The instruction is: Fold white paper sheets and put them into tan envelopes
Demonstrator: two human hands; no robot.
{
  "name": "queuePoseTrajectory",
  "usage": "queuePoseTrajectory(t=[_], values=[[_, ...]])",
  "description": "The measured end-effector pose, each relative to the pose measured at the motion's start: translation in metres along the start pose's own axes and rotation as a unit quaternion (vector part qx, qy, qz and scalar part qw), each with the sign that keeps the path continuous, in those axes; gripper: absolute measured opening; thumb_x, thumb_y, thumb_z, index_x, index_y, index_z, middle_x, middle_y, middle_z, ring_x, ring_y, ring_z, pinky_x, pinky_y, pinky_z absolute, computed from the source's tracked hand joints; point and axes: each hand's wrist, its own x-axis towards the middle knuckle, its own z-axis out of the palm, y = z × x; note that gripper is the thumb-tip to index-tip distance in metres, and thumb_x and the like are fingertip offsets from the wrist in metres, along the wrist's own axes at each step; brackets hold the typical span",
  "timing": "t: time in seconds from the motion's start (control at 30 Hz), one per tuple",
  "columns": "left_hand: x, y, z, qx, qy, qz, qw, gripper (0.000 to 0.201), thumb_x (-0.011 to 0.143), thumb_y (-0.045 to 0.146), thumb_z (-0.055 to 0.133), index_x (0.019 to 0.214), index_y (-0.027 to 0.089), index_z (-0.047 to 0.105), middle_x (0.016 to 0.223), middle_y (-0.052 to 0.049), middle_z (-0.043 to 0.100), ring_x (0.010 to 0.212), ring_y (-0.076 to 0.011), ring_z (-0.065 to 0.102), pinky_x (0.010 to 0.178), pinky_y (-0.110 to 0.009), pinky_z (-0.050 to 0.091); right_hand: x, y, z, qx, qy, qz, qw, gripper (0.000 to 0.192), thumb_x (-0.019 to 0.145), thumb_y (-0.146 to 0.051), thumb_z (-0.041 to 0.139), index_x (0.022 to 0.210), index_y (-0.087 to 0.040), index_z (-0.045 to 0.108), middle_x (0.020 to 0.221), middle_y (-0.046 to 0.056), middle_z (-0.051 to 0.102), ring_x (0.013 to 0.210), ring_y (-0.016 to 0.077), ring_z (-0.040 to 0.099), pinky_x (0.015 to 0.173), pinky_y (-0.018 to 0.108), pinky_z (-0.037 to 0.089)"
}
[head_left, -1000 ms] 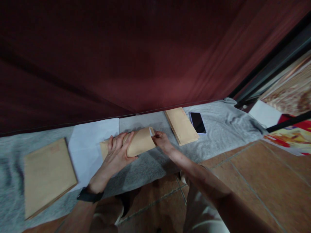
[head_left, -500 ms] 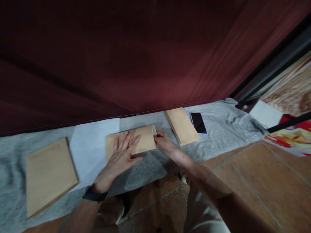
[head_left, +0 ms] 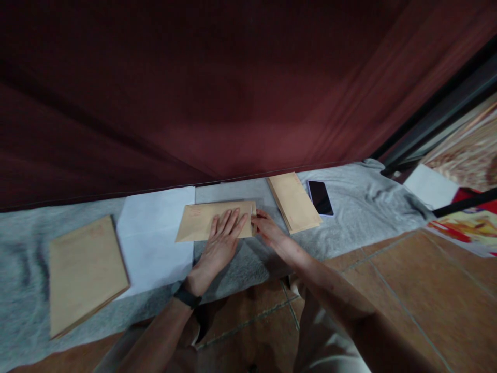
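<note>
Left hand point(head_left: 222, 239) lies flat, fingers spread, palm pressing down on the right half of a brown envelope point(head_left: 202, 229); nothing clamped, just pushing. Right hand point(head_left: 267, 229) sits at the envelope's right end, fingertips touching that edge; whether they pinch the flap there or only rest on it, cannot tell. Envelope lies flat on a grey cloth point(head_left: 240, 264), its left end overlapping a white sheet of paper point(head_left: 155, 233). Black band on the left wrist point(head_left: 187, 296). Stack of brown envelopes point(head_left: 294, 201) just right of the hands, angled, with a dark phone point(head_left: 320, 197) beside it, nearly touching. Bigger brown envelope pile point(head_left: 85, 272) far left on the cloth, beside the white sheet. Dark red curtain point(head_left: 217, 88) hangs behind. Tiled floor point(head_left: 419, 290) on the right.
</note>
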Motion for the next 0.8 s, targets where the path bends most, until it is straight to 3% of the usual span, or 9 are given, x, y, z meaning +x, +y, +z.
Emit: queuePoseTrajectory(t=[0.2, 0.33, 0.57, 0.7, 0.8], values=[[0.002, 0.0, 0.008, -0.004, -0.006, 0.009, 1.0, 0.076, 0.091, 0.001, 0.033, 0.163, 0.024, 0.025, 0.168, -0.008, 0.031, 0.157, -0.0253, 0.024, 0.126, -0.057, 0.023, 0.001, 0.002, 0.0, 0.046, -0.035, 0.003, 0.998, 0.014, 0.075, -0.032, 0.067, 0.084, -0.021, 0.068, 0.087, 0.005, 0.077, 0.091, 0.023, 0.072, 0.081, 0.034, 0.055], [0.003, 0.0, 0.009, -0.002, -0.011, 0.017, 1.0, 0.078, 0.089, -0.001, 0.033, 0.162, 0.027, 0.028, 0.168, -0.006, 0.031, 0.157, -0.0248, 0.023, 0.126, -0.057, 0.023, 0.003, -0.004, -0.003, 0.056, -0.053, 0.028, 0.997, 0.016, 0.077, -0.035, 0.062, 0.081, -0.02, 0.067, 0.084, 0.006, 0.076, 0.088, 0.0244, 0.072, 0.075, 0.034, 0.056], [0.006, -0.003, -0.011, 0.001, 0.007, 0.047, 0.999, 0.078, 0.088, -0.001, 0.035, 0.16, 0.03, 0.033, 0.168, -0.003, 0.032, 0.157, -0.0221, 0.023, 0.128, -0.058, 0.016, 0.0, -0.016, -0.01, 0.01, -0.014, 0.023, 1.0, 0.016, 0.072, -0.032, 0.072, 0.082, -0.021, 0.066, 0.081, 0.003, 0.075, 0.08, 0.0214, 0.072, 0.071, 0.03, 0.055], [0.008, -0.016, -0.018, -0.008, 0.067, -0.036, 0.997, 0.073, 0.09, 0.003, 0.039, 0.158, 0.027, 0.037, 0.166, -0.008, 0.035, 0.157, -0.0276, 0.023, 0.126, -0.065, 0.013, -0.008, -0.027, -0.013, 0.045, -0.018, 0.043, 0.998, 0.029, 0.065, -0.023, 0.077, 0.092, -0.019, 0.069, 0.088, 0.002, 0.076, 0.084, 0.0202, 0.072, 0.076, 0.03, 0.057], [0.007, -0.031, -0.013, -0.047, 0.103, -0.105, 0.988, 0.07, 0.088, 0.002, 0.039, 0.155, 0.024, 0.043, 0.167, -0.01, 0.032, 0.157, -0.0298, 0.023, 0.124, -0.066, 0.021, -0.017, -0.028, -0.014, 0.055, -0.057, 0.094, 0.992, 0.032, 0.061, -0.019, 0.08, 0.091, -0.017, 0.07, 0.088, 0.003, 0.077, 0.082, 0.0188, 0.072, 0.076, 0.029, 0.058]])
